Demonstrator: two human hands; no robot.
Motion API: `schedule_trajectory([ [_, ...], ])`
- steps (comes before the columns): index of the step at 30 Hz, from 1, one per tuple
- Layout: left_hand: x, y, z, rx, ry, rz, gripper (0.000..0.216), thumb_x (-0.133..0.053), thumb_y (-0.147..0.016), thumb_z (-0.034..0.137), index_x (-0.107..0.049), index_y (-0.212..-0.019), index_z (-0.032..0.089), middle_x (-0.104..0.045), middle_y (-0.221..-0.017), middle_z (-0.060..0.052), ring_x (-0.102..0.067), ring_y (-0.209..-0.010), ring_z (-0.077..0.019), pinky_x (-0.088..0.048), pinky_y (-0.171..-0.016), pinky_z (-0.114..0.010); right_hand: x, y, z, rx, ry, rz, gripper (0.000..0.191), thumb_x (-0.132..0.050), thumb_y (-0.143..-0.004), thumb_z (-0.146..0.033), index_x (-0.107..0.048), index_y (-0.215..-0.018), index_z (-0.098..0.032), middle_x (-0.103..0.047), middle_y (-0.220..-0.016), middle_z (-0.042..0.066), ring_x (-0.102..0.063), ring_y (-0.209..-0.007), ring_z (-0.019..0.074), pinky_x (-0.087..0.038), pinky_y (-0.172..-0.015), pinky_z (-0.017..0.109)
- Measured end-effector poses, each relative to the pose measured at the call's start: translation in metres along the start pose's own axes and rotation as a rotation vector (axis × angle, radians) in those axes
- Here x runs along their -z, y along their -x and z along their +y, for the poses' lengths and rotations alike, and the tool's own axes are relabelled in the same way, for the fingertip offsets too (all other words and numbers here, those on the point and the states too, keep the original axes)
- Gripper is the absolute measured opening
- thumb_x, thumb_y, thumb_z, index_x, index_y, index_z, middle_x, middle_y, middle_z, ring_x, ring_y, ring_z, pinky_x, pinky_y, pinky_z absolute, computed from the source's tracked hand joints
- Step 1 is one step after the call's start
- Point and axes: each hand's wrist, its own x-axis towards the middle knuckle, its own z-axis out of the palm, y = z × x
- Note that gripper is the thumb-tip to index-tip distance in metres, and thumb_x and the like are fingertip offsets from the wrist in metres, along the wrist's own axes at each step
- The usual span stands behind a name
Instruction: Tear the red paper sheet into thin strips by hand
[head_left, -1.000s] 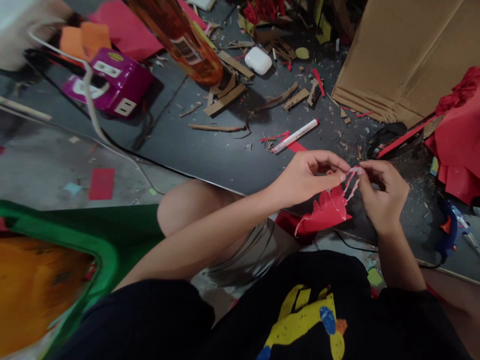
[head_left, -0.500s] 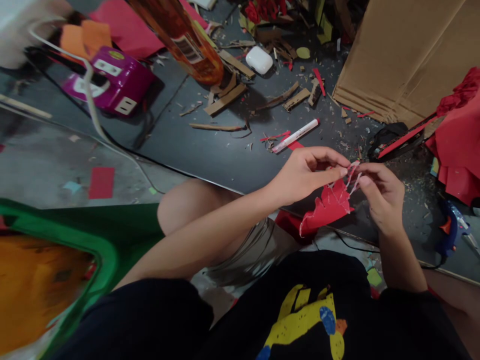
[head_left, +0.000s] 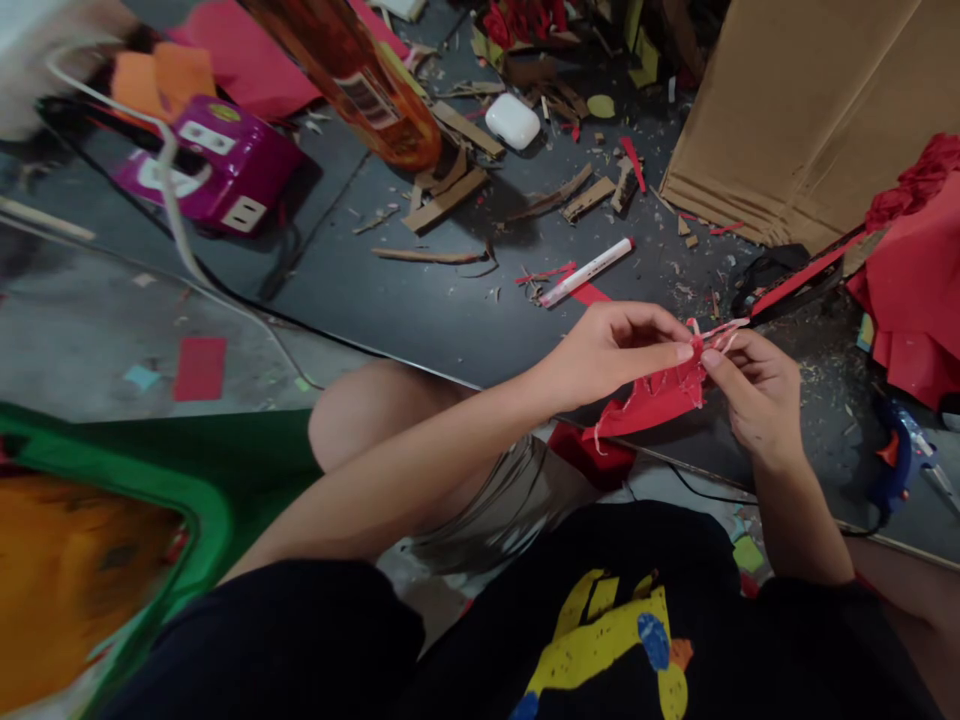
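Between my hands, over the table's front edge, hangs a torn-edged piece of red paper (head_left: 651,408) with pale, frayed borders. My left hand (head_left: 607,350) pinches its upper part between thumb and forefinger. Close against it, my right hand (head_left: 757,390) is closed with thumb and forefinger on the paper's ragged right edge, where thin whitish-pink strips stick out. Just beyond the left hand lies a white marker (head_left: 587,272) with a red tip, resting partly over a red paper strip (head_left: 590,293).
A purple power socket block (head_left: 217,165), an amber bottle (head_left: 367,95), a white earbud case (head_left: 512,122) and cardboard scraps (head_left: 448,200) lie across the table. Cardboard sheets (head_left: 795,110), red paper (head_left: 911,300) and a blue glue gun (head_left: 894,455) are at right. A green chair (head_left: 217,490) stands left.
My right hand has moved slightly left, up against my left fingertips, and now grips the paper's edge. The red paper has shifted a little left and tilted flatter.
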Motion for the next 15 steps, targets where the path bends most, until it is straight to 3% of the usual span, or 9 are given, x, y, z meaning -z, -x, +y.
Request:
schedule_trajectory([
  [8,-0.0001,0.0,0.0025,0.031,-0.027,0.026,0.012,-0.075,-0.07,0.024,-0.07,-0.074,0.013,-0.067,-0.067,0.002,-0.057,-0.06,-0.0057,-0.045,-0.057,-0.016,0.0043,-0.0003,0.0066,-0.103,-0.168,-0.119,0.013,-0.066,-0.079,-0.036,-0.071,-0.079,-0.024,-0.066,-0.069,-0.003,-0.061,-0.053,0.0096,-0.057,-0.049,0.022],
  [15,0.0023,0.0008,0.0043,-0.026,-0.074,-0.006,0.013,-0.075,-0.073,0.025,-0.071,-0.078,0.014,-0.068,-0.069,0.001,-0.059,-0.061,-0.006,-0.047,-0.058,-0.016,0.005,-0.0016,0.0083,-0.109,-0.178,-0.153,0.009,-0.071,-0.079,-0.036,-0.072,-0.08,-0.027,-0.07,-0.072,-0.006,-0.064,-0.053,0.0086,-0.06,-0.053,0.022],
])
